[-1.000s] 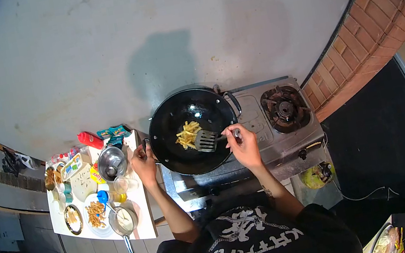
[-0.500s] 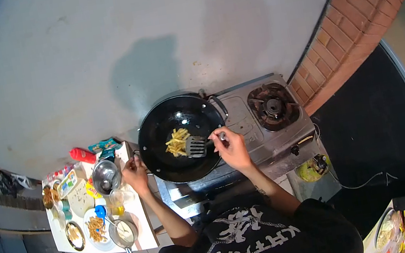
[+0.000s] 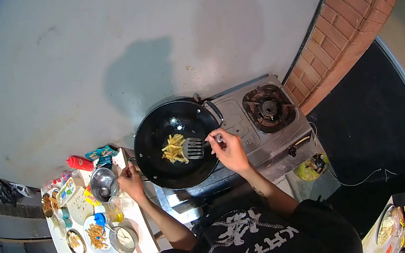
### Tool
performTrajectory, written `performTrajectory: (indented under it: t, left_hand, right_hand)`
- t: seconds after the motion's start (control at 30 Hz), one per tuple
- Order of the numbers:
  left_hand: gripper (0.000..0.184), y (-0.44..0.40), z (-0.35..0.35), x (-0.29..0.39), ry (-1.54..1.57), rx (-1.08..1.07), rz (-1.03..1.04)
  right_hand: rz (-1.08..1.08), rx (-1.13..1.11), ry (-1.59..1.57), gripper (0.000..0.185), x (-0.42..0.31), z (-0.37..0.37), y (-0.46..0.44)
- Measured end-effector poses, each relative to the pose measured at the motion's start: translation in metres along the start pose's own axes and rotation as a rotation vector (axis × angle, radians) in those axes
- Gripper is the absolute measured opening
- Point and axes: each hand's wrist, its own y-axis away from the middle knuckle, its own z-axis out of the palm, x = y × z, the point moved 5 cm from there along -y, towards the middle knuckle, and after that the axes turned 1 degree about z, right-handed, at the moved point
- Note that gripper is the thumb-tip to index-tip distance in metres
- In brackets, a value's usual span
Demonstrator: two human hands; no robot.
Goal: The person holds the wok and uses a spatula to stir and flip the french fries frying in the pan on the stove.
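Observation:
A black wok (image 3: 157, 126) stands on the left side of the stove, with a small heap of yellow strips (image 3: 174, 149), like potato fries, at its middle. My right hand (image 3: 229, 151) is closed around the handle of a slotted turner (image 3: 194, 148). The turner's dark blade touches the right side of the strips inside the wok. At the wok's left rim, my left hand (image 3: 131, 182) has its fingers closed on the side handle, which they partly hide.
On the right of the stove (image 3: 239, 120) is a bare burner (image 3: 269, 108). A white table (image 3: 146, 238) at left carries a metal bowl (image 3: 104, 184), a plate of browned food (image 3: 96, 235), a saucepan (image 3: 124, 239) and a red bottle (image 3: 80, 163). A wall rises behind the wok.
The view has shifted slightly. In the wok the yellow strips are spread a little more toward me, with the turner still at their right side. Both hands keep their holds.

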Motion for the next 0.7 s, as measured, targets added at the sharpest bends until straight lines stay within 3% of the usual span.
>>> performTrajectory:
  t: [0.37, 0.7]
  left_hand:
    - [0.043, -0.001, 0.010, -0.026, 0.095, 0.026, -0.022]
    - [0.039, 0.003, 0.006, -0.015, 0.168, -0.140, 0.000]
  right_hand:
    - [0.016, -0.015, -0.029, 0.009, -0.006, 0.000, 0.004]
    - [0.009, -0.006, 0.034, 0.005, -0.024, -0.011, -0.010]
